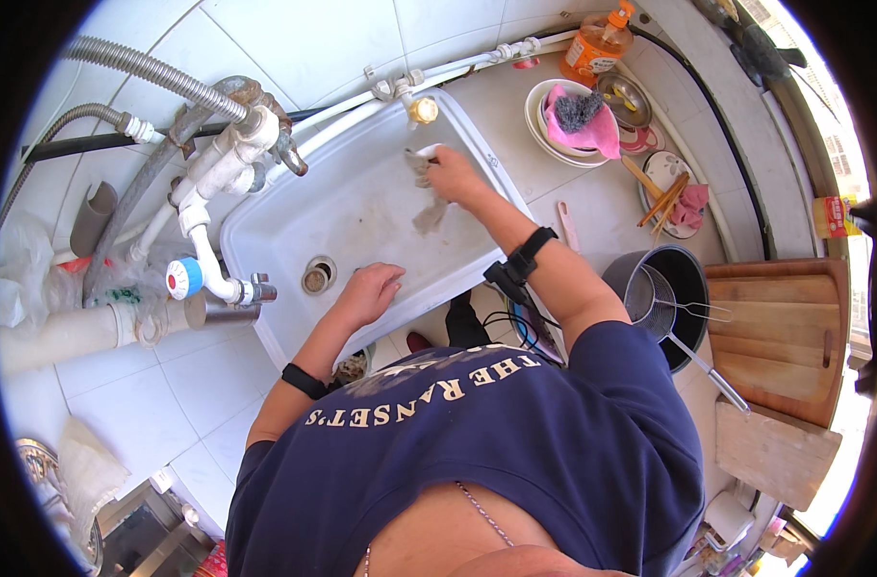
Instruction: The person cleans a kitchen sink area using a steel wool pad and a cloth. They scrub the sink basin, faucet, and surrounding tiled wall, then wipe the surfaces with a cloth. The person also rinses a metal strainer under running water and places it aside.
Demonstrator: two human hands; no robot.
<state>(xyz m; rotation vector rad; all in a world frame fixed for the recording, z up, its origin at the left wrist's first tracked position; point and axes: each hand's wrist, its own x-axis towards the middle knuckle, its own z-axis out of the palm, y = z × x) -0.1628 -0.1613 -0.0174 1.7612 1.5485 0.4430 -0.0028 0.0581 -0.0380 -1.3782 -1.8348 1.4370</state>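
Observation:
A large white sink (352,195) lies before me, with brownish stains on its floor. My right hand (454,177) grips a greyish-white cloth (431,215) near the sink's far right part. Part of the cloth hangs below my fingers against the sink floor. Over the sink's near side rests my left hand (370,292), lightly curled, with nothing visible in it. Just left of that hand is the round metal drain (318,275). A brass-coloured tap outlet (423,110) juts over the back rim.
White pipework with a blue-ringed valve knob (185,278) stands at the left. On the right counter are stacked bowls (536,122) holding a steel-wool scrubber (577,112), an orange pump bottle (595,49), a plate with chopsticks (665,198), a dark pot (687,288) with a strainer, and a wooden cutting board (777,324).

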